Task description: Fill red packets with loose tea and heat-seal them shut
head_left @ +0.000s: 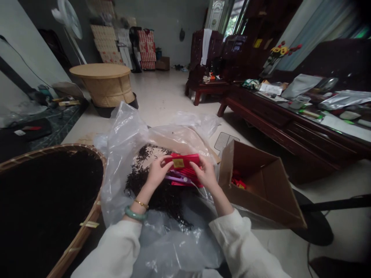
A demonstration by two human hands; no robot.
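The purple handheld tool with a pale cord [180, 177] lies partly hidden below the hands, so its far end is hard to make out. Blur hides the shapes of the loose, dark, twisted dried leaves [162, 199] on the clear plastic sheeting [124, 129]. The round woven bamboo basket [97, 202] is cut off at the left edge, its black contents too dark to tell. Inside the open brown cardboard box [261, 212] at the right, only some of the red packets [239, 183] show past its near wall.

The flat, glossy red packet with a yellow square label [190, 158] is held level above the tool and a pile of other red pieces [176, 183]; any print on the label is unreadable.

The left hand [158, 171] pinches the packet's left end, thumb in front; the right hand [206, 170] grips the right end likewise, both forearms reaching forward and inward
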